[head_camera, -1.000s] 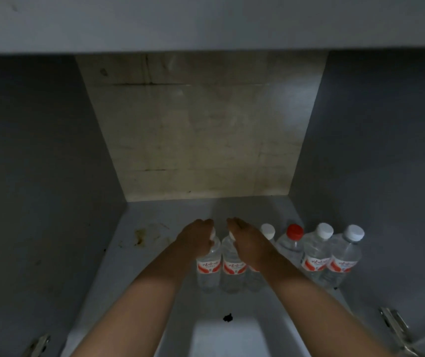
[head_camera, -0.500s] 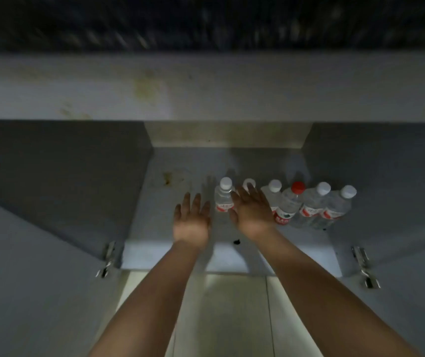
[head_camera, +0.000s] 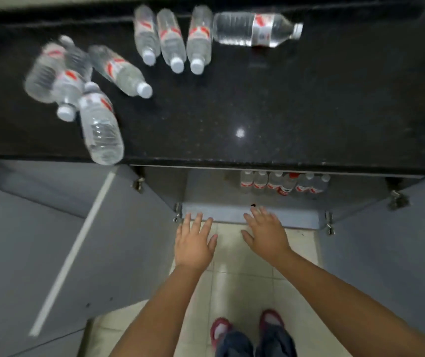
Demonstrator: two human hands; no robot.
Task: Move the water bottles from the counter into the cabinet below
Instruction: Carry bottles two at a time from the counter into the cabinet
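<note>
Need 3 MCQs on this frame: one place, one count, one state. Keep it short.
1. Where do the stored bottles stand in the cabinet?
A. left side
B. right side
C. on the floor tiles

2. How many of the stored bottles have a red cap?
A. one
B. three
C. none

3. What state are the left hand and right hand in?
A. both gripping bottles
B. one gripping a bottle
C. both open and empty

Answers:
1 B, the row sits toward the cabinet's right wall.
2 A, a single red cap shows among white ones.
3 C, fingers are spread with nothing held, below the counter.
</note>
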